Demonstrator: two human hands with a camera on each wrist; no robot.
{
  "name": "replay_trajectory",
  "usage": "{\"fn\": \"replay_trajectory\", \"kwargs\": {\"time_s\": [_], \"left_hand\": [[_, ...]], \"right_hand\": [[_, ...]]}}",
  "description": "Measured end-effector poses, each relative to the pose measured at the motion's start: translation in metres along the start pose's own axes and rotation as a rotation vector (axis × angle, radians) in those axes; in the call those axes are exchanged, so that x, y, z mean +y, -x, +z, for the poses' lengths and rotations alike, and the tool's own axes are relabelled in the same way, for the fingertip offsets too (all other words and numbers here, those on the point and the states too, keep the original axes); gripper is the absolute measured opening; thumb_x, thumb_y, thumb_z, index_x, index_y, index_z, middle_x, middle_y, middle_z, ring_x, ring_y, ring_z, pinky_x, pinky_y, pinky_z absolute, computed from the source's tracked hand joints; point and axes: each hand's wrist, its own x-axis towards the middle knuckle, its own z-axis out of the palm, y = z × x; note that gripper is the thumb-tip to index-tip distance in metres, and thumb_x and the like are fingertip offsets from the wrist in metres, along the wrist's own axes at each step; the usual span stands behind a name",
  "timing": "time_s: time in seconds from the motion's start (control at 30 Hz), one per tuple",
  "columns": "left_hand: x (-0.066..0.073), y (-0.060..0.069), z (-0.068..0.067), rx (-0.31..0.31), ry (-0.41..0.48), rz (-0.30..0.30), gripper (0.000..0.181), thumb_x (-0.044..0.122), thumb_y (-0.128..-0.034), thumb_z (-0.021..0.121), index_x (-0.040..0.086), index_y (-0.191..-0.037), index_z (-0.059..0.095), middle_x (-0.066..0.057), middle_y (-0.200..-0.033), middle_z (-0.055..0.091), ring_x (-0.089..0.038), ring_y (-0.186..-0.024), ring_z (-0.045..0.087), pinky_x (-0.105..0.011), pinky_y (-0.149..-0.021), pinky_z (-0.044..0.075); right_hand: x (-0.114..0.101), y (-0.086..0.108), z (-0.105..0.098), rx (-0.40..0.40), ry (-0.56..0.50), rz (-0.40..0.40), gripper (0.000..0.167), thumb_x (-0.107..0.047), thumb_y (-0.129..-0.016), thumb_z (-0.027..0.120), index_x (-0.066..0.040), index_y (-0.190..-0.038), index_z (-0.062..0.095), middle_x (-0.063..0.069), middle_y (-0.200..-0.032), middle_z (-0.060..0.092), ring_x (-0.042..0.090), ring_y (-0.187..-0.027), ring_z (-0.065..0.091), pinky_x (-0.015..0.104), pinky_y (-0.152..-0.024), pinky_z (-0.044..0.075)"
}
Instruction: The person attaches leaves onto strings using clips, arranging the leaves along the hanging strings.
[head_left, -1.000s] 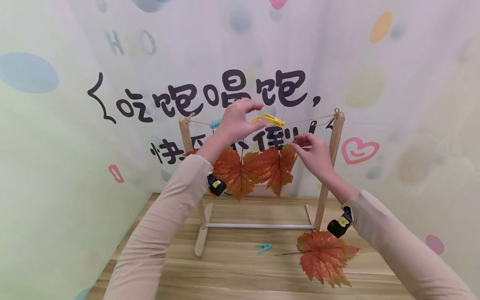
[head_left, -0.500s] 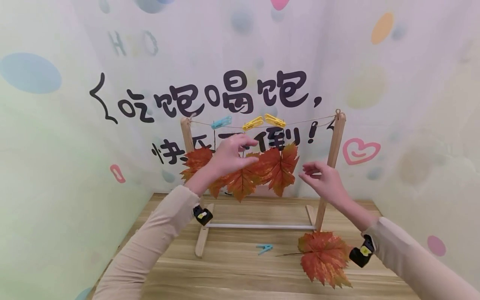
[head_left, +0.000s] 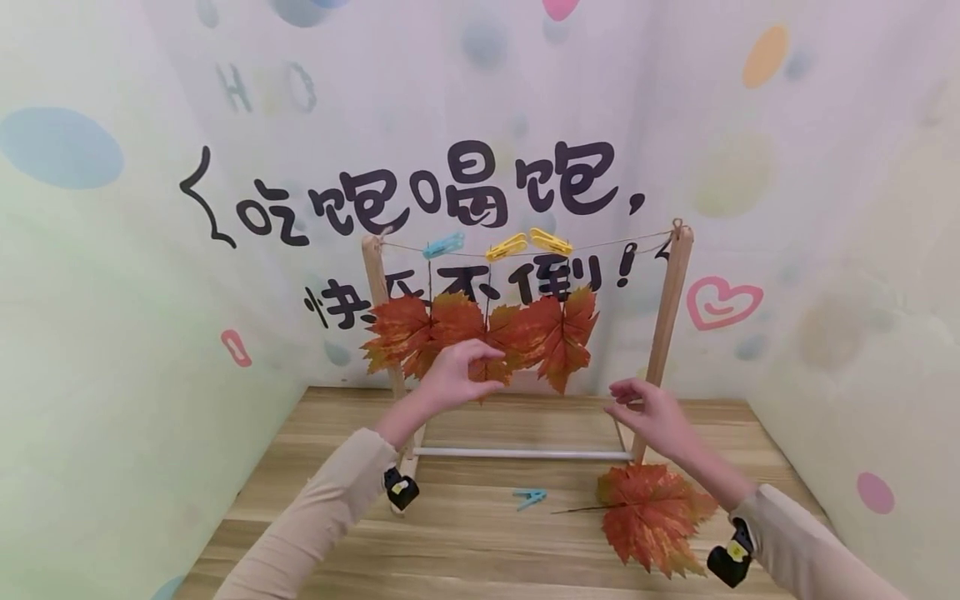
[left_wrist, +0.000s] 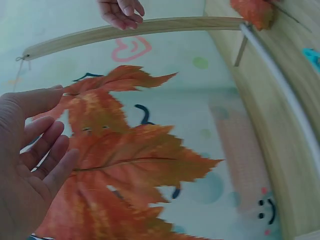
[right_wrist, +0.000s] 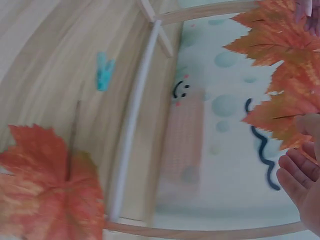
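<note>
Three orange-red maple leaves hang by their stems from a string between two wooden posts. A blue clothespin (head_left: 444,245) holds the left leaf (head_left: 397,329); yellow clothespins (head_left: 507,247) hold the other two, the right leaf (head_left: 564,337) among them. My left hand (head_left: 453,379) is in front of the middle leaf, fingers loosely bent, holding nothing. Near the right post my right hand (head_left: 652,412) hovers, relaxed and holding nothing. Below it a loose maple leaf (head_left: 652,517) lies on the table, its stem pointing left. A blue clothespin (head_left: 530,498) rests beside that stem.
The rack's right post (head_left: 670,312) stands close to my right hand. A white rod (head_left: 517,453) joins the rack's feet low over the wooden table (head_left: 450,550). Behind the rack is a printed curtain (head_left: 480,100).
Both hands have come down from the string and the right leaf, the right hand also moving slightly rightward. The hanging leaves stay pinned; the loose leaf and clothespin have not moved.
</note>
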Motion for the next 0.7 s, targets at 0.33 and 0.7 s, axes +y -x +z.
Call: {"fn": "replay_trajectory", "kwargs": {"time_s": [0.33, 0.7], "left_hand": [[-0.023, 0.030, 0.041, 0.001, 0.114, -0.149, 0.037, 0.012, -0.0756, 0.073, 0.000, -0.108, 0.062, -0.010, -0.102, 0.062, -0.028, -0.095, 0.057, -0.041, -0.078, 0.049], [-0.052, 0.060, 0.084, -0.039, 0.229, -0.279, 0.035, 0.012, -0.0777, 0.071, -0.002, -0.109, 0.062, -0.016, -0.105, 0.061, -0.030, -0.097, 0.055, -0.042, -0.079, 0.049]], "right_hand": [[0.036, 0.031, 0.028, -0.070, -0.036, 0.073, 0.026, -0.009, -0.079, 0.069, 0.006, -0.099, 0.061, 0.013, -0.091, 0.064, 0.030, -0.084, 0.061, 0.036, -0.072, 0.053], [0.069, 0.065, 0.064, -0.155, -0.003, 0.016, 0.019, -0.004, -0.077, 0.069, 0.003, -0.093, 0.062, 0.010, -0.088, 0.064, 0.031, -0.081, 0.061, 0.031, -0.069, 0.051]]}}
